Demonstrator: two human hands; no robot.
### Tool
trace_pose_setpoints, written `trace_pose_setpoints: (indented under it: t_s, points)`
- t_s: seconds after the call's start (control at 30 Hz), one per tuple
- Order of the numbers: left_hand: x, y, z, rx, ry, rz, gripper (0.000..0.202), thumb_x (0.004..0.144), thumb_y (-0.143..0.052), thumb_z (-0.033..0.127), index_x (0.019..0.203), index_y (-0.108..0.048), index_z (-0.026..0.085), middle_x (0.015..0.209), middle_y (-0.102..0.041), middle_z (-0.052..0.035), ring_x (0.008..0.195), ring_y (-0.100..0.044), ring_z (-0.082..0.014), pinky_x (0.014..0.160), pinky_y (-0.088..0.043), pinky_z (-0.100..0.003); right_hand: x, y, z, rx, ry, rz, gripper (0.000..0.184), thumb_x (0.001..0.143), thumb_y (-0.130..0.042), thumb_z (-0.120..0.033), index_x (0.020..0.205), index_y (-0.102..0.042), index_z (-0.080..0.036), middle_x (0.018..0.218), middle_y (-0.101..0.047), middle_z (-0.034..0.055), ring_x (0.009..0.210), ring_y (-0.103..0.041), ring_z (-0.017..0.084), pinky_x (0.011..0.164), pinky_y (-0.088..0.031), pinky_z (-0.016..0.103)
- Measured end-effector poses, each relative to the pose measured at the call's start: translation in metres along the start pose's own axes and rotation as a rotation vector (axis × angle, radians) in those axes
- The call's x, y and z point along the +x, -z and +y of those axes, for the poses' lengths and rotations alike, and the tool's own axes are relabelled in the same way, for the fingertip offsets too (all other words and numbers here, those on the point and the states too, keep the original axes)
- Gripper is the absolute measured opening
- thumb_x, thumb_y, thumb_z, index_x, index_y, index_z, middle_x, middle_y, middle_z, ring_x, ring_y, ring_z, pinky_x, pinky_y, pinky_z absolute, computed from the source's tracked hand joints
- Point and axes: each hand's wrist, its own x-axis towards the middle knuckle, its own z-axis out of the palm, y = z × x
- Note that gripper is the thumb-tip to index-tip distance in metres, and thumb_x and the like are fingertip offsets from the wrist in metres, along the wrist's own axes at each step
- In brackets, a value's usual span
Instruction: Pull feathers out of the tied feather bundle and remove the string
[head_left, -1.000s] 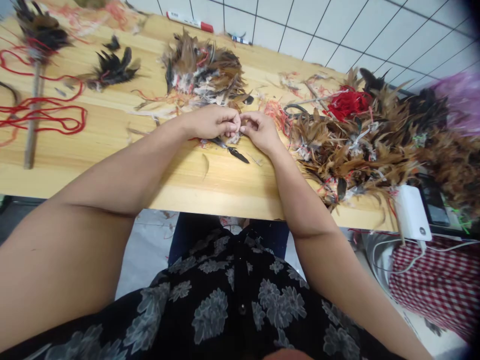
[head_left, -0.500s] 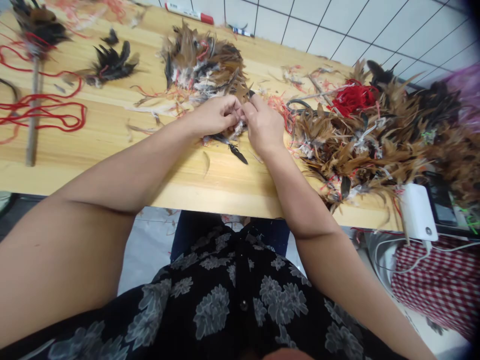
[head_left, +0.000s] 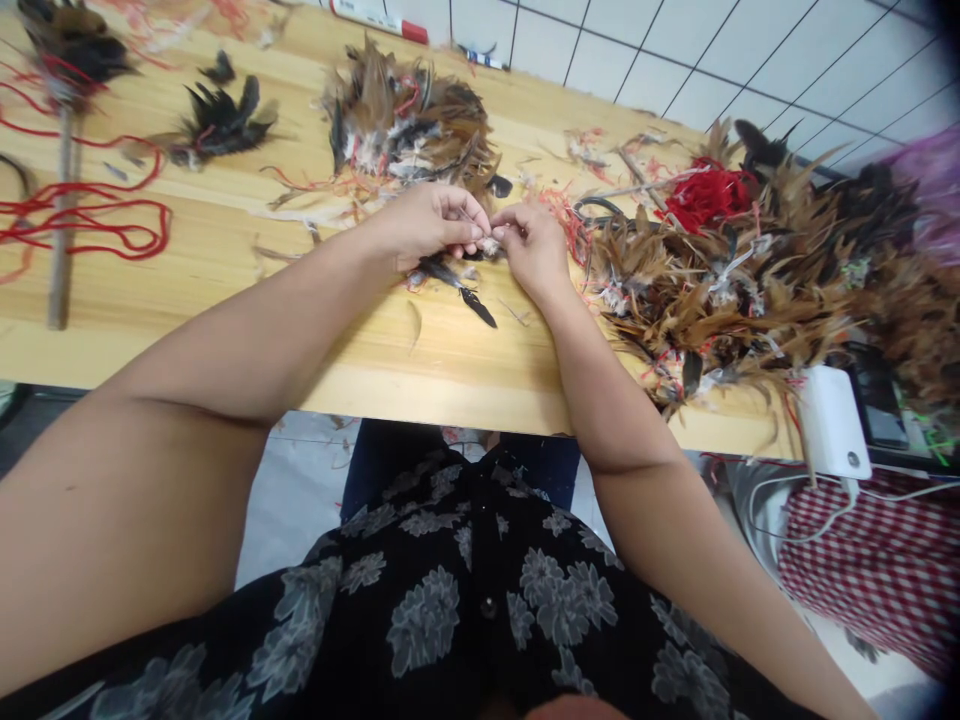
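Observation:
My left hand [head_left: 439, 225] is raised a little over the tabletop, thumb and fingertips pinched on a small feather [head_left: 489, 246] whose whitish, fluffy base shows. My right hand [head_left: 534, 240] meets it from the other side, its thumb and forefinger also pinched at the same fluff. Most of that feather is hidden by the fingers. Just below my left hand, a dark feather [head_left: 477, 307] lies on the wood among downy scraps. Right behind the hands rests a big bundle of brown feathers [head_left: 450, 120] with white bases and red strands.
A large heap of brown feathers [head_left: 697, 290] fills the right side, with a ball of red string [head_left: 712, 195] on it. Red cord [head_left: 142, 240] and a feather-topped stick [head_left: 61, 230] lie left, near black feathers [head_left: 225, 120]. A white power bank [head_left: 832, 425] sits at the front edge.
My fingertips have drawn slightly apart, uncovering more of the fluffy base between them. My right hand has opened its grip a little and lowered slightly. The feathers around stay put.

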Motion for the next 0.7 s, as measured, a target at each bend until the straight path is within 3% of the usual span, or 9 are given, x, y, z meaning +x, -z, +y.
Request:
trace_pose_setpoints:
  t_s: [0.17, 0.43, 0.7]
  points:
    - [0.005, 0.008, -0.008, -0.070, 0.033, -0.058, 0.027, 0.079, -0.106, 0.019, 0.087, -0.079, 0.019, 0.075, -0.075, -0.0033, 0.064, -0.068, -0.0138, 0.065, -0.051, -0.028, 0.001, 0.000, 0.000, 0.101, -0.034, -0.058, 0.020, 0.105, -0.071, -0.030, 0.116, -0.085, -0.021, 0.116, -0.085, 0.0079, 0.113, -0.078, 0.025, 0.115, -0.062, 0.048]
    - [0.008, 0.012, -0.011, -0.067, 0.053, -0.104, 0.024, 0.074, -0.104, 0.017, 0.087, -0.084, 0.018, 0.071, -0.075, -0.0058, 0.062, -0.068, -0.0151, 0.062, -0.052, -0.026, -0.001, 0.003, -0.007, -0.056, 0.003, -0.169, 0.013, 0.101, -0.073, -0.023, 0.106, -0.084, -0.021, 0.110, -0.084, 0.0080, 0.113, -0.075, 0.027, 0.114, -0.059, 0.046]
    - [0.000, 0.006, -0.001, 0.041, 0.042, -0.052, 0.026, 0.072, -0.104, 0.026, 0.082, -0.080, 0.021, 0.072, -0.074, -0.0071, 0.066, -0.070, -0.0200, 0.064, -0.057, -0.033, -0.004, 0.008, -0.017, 0.020, -0.044, -0.144, 0.014, 0.095, -0.073, -0.020, 0.100, -0.086, -0.023, 0.105, -0.083, 0.0064, 0.107, -0.074, 0.026, 0.109, -0.060, 0.044]
